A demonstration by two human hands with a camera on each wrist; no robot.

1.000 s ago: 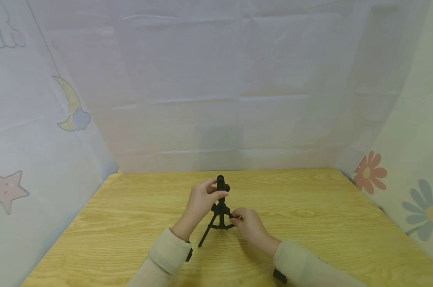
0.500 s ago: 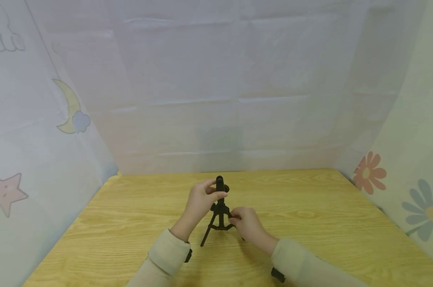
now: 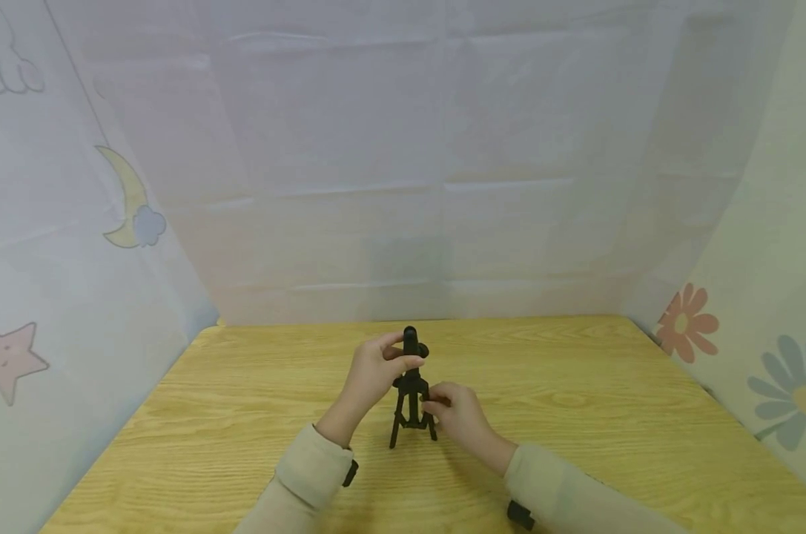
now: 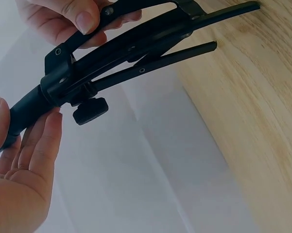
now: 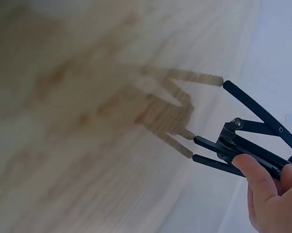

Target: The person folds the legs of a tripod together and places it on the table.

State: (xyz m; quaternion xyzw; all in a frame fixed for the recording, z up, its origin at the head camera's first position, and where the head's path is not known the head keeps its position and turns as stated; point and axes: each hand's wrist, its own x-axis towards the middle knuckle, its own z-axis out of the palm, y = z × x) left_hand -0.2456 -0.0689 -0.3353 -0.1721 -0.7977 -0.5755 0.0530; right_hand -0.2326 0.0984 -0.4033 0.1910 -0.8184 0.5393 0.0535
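Observation:
A small black tripod [image 3: 413,406] stands upright on the wooden table, its legs drawn fairly close around the centre column. My left hand [image 3: 368,376] grips the upper shaft, thumb on the near side and fingers behind. Lower down, my right hand [image 3: 464,417] pinches the right leg between thumb and fingers. The left wrist view shows a black knob [image 4: 90,111] jutting from the tripod's collar. In the right wrist view, the leg tips [image 5: 226,84] meet their dark reflections on the tabletop, and one leg spreads wider than the other two. My right fingers hide part of the held leg.
The yellow wood-grain table [image 3: 256,415] extends around the tripod on all sides. A pale wrinkled sheet [image 3: 403,185] hangs behind its far edge. Side sheets carry a printed moon [image 3: 130,194], a star [image 3: 10,359] and flowers [image 3: 688,322].
The tripod's near legs have folded inward toward the column, and the right hand has shifted slightly left with its leg. The left hand keeps its hold on the shaft.

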